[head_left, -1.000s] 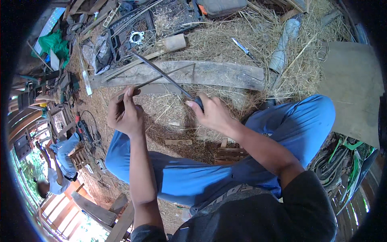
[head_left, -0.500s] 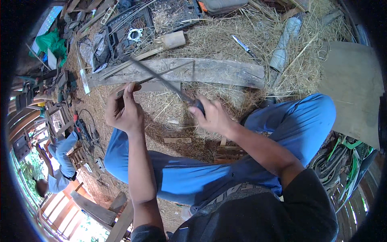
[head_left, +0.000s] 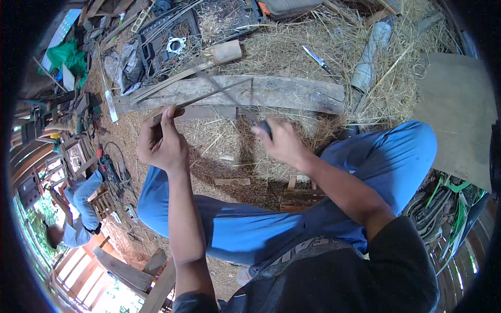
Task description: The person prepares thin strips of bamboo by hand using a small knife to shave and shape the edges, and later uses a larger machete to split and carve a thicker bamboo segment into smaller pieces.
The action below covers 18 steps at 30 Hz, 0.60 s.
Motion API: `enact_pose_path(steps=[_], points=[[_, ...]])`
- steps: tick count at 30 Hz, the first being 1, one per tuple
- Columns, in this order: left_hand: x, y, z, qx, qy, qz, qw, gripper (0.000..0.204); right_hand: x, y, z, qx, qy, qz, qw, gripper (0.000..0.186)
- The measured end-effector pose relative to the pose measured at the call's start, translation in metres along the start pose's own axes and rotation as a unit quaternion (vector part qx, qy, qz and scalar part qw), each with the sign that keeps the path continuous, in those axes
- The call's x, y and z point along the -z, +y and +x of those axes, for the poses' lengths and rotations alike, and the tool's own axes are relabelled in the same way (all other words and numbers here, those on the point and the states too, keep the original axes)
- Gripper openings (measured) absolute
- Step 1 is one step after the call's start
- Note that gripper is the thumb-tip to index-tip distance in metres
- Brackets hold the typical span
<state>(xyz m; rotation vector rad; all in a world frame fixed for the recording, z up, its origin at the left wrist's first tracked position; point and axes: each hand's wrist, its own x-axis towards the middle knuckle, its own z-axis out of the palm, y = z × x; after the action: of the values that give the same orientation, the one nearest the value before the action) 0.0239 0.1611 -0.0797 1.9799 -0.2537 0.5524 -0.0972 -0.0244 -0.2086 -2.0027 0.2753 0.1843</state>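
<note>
Between the thumb and fingers of my left hand (head_left: 166, 143), closed, is a thin tapering strip (head_left: 201, 98) that looks like wood; it slants up to the right above a plank. My right hand (head_left: 286, 145) is wrapped round the black handle of a long, narrow, dark-bladed tool (head_left: 241, 107), blurred by motion; I cannot tell whether it is a knife or a file. The blade crosses the strip at its middle, pointing up and left. Whether the two touch is unclear.
Beyond my hands a long weathered plank (head_left: 292, 93) lies on straw. Farther off are a knife (head_left: 317, 57), a wooden mallet-like block (head_left: 227, 52) and a grey tube (head_left: 371, 55). A flat board (head_left: 456, 115) is at right. Another person (head_left: 78, 208) sits at far left.
My right hand has moved slightly right and toward the top of the view, drawing the blade along with it. My left hand and the strip have hardly moved.
</note>
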Motion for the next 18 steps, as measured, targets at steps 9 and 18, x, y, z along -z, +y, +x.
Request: enact_pose_path(steps=[9,18], points=[[-0.007,-0.002,0.003,-0.005,0.011,-0.045,0.999,0.005,-0.002,0.025,0.007,-0.031,0.0,-0.01,0.999,0.051],[0.001,-0.005,0.014,0.022,0.014,-0.009,1.0,0.008,0.003,0.005,0.008,-0.056,-0.04,0.004,0.998,0.053]])
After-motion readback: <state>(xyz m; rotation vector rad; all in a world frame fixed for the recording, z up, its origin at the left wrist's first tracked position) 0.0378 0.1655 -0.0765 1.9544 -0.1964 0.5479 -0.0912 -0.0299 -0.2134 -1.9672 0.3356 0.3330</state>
